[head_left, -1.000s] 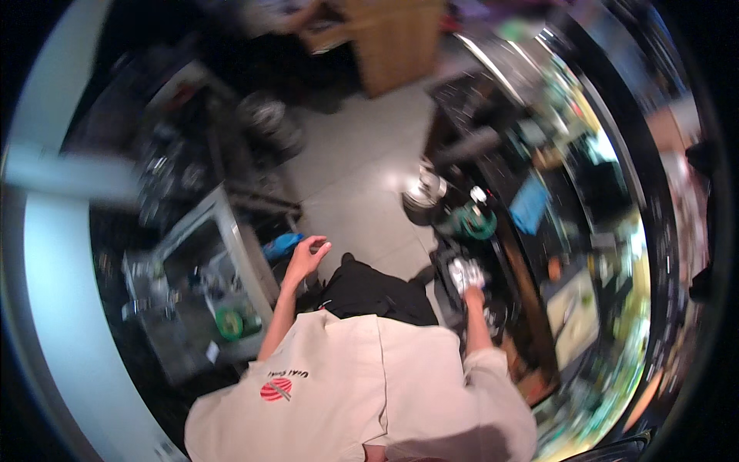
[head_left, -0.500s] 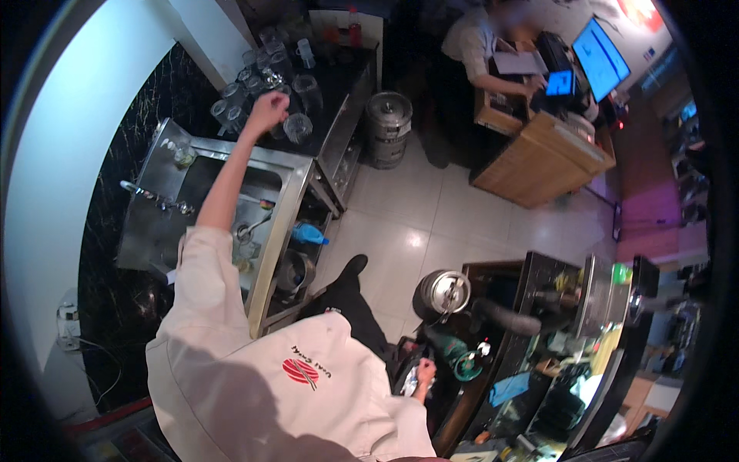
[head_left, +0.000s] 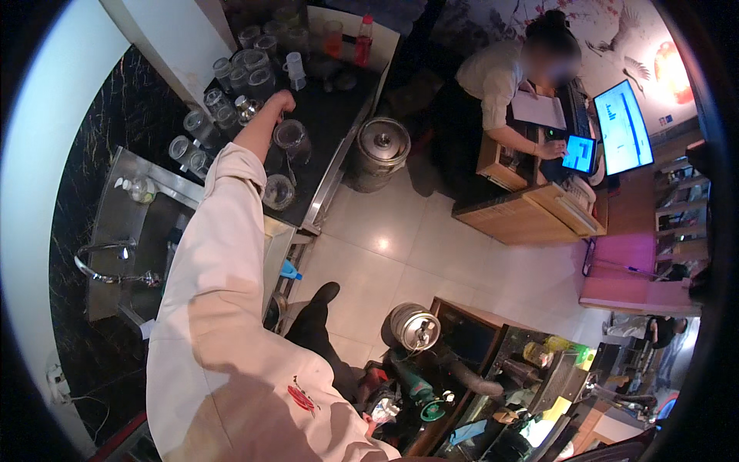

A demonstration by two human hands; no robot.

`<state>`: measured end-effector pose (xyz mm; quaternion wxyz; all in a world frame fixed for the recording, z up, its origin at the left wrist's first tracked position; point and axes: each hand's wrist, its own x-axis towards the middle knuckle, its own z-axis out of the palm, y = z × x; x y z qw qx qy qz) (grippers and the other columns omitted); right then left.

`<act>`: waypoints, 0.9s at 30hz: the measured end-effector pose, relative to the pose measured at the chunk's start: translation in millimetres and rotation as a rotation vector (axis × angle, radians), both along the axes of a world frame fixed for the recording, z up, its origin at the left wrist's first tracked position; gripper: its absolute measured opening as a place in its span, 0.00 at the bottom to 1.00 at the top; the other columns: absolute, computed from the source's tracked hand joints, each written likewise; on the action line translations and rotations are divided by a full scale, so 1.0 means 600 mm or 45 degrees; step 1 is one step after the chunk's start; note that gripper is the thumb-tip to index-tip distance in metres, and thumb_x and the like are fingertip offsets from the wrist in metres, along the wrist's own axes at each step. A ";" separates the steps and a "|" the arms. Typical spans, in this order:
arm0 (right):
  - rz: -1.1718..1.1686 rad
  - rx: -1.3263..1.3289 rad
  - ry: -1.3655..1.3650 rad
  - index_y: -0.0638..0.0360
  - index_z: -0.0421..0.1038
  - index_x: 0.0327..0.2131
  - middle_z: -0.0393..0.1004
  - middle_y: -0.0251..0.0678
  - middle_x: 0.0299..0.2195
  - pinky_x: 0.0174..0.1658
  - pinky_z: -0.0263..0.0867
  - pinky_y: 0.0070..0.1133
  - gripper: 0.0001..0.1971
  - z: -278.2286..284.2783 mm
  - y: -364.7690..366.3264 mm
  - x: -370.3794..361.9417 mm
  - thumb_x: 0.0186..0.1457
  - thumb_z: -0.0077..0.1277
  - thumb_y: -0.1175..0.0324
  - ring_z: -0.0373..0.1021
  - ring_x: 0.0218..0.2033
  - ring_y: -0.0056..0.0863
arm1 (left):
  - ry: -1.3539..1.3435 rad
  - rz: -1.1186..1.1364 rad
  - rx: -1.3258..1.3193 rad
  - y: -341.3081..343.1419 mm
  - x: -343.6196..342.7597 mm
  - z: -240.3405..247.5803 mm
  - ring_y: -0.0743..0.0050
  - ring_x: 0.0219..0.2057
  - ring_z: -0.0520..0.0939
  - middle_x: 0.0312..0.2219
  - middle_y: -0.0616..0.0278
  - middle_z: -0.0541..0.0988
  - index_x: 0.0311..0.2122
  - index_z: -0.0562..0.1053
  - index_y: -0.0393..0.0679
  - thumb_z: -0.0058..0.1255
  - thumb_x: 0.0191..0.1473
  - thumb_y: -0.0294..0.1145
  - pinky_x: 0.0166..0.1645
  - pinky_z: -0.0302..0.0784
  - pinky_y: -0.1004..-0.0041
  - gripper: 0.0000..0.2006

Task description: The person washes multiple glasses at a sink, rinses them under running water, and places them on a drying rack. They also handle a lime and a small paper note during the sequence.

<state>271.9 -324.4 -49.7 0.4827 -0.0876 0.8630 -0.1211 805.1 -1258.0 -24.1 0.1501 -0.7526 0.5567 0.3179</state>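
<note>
My left arm reaches over the dark counter (head_left: 327, 100) at the far left. My left hand (head_left: 282, 102) is closed among the glassware, its fingers curled away so that whatever they hold is hidden. Just below it stands a clear glass pitcher (head_left: 292, 142), and nearer me is another round glass vessel (head_left: 279, 192). A shiny metal shaker (head_left: 246, 109) is to the hand's left, among several clear glasses (head_left: 258, 77). Low in the picture, my right hand (head_left: 370, 424) shows only in part, beside a crumpled white and silver item (head_left: 384, 408); its fingers cannot be made out.
A steel sink tap (head_left: 115, 266) and a small clear bottle (head_left: 140, 189) are at left. Metal kegs (head_left: 382, 146) (head_left: 416, 327) stand on the floor. A co-worker (head_left: 500, 85) uses a tablet (head_left: 579, 154) at a wooden desk (head_left: 531, 215). A green cylinder (head_left: 416, 389) stands near my right hand.
My left hand has moved farther along the counter, past the nearer glasses, while the view has shifted. My right hand now sits lower in the picture and is more hidden.
</note>
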 end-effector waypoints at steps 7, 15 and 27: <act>-0.223 -0.025 -0.032 0.64 0.76 0.31 0.76 0.34 0.22 0.29 0.63 0.21 0.12 -0.002 -0.037 -0.022 0.54 0.49 0.64 0.68 0.23 0.21 | -0.154 -0.103 -0.137 -0.068 0.069 -0.238 0.64 0.30 0.84 0.25 0.55 0.82 0.27 0.80 0.43 0.59 0.33 0.29 0.36 0.79 0.64 0.10; -0.087 -0.073 -0.079 0.66 0.74 0.37 0.74 0.36 0.25 0.29 0.68 0.21 0.10 0.017 -0.093 -0.029 0.56 0.48 0.70 0.70 0.23 0.24 | -0.004 0.182 -0.055 -0.007 -0.005 -0.072 0.56 0.25 0.83 0.22 0.52 0.78 0.22 0.73 0.36 0.51 0.38 0.18 0.27 0.79 0.63 0.02; -0.224 -0.318 -0.210 0.62 0.74 0.31 0.74 0.30 0.21 0.22 0.62 0.17 0.07 -0.027 -0.114 -0.017 0.55 0.45 0.71 0.66 0.19 0.16 | -0.086 0.234 -0.939 0.130 -0.090 0.260 0.42 0.44 0.76 0.44 0.37 0.71 0.43 0.65 0.30 0.51 0.46 0.23 0.45 0.75 0.56 0.17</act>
